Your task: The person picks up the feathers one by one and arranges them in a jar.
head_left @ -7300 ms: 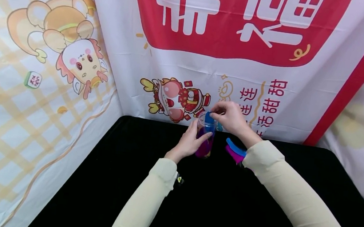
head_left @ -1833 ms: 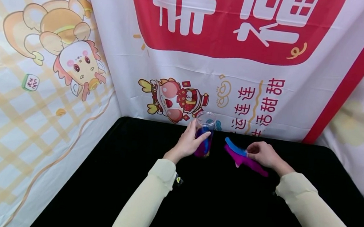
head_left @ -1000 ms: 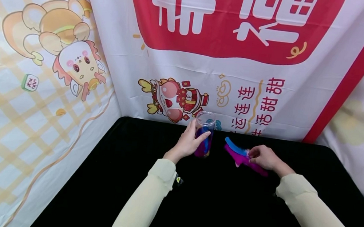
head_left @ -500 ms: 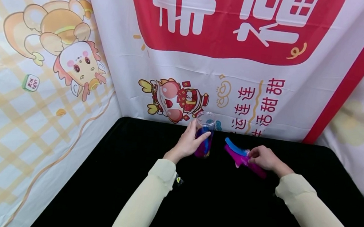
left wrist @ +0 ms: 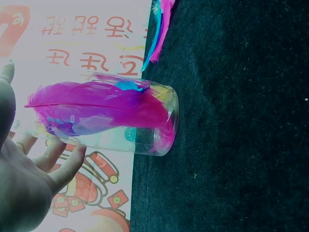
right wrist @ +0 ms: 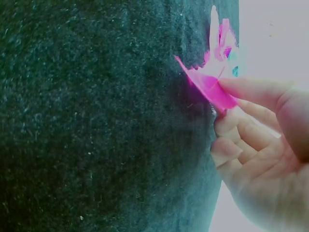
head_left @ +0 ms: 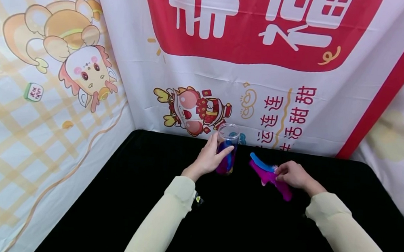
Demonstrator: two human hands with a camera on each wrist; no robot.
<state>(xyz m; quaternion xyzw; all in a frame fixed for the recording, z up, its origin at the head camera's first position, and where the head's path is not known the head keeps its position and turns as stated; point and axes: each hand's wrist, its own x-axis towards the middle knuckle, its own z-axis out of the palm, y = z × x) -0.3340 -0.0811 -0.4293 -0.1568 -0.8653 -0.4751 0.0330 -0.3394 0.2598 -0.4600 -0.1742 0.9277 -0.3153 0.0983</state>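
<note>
In the head view my left hand (head_left: 206, 159) grips a clear open-topped jar (head_left: 229, 133) upright near the table's back edge. Purple, blue and some yellow feathers (left wrist: 101, 106) fill the jar, seen through its wall in the left wrist view. To the right of it, my right hand (head_left: 295, 176) pinches a magenta feather (right wrist: 212, 92) between thumb and fingers, low over the table. A blue feather (head_left: 261, 163) and more magenta feather (head_left: 261, 174) lie under and beside those fingertips. How many feathers overlap there I cannot tell.
A black cloth covers the table (head_left: 221, 225). Behind its back edge hangs a white and red printed banner (head_left: 199, 73), close to the jar. A checked cartoon cloth (head_left: 52, 128) hangs along the left side.
Earlier my right hand held a blue feather in the jar's mouth; it has since moved right to the feathers on the table. The magenta feather's near end has swung toward me. My left hand stays.
</note>
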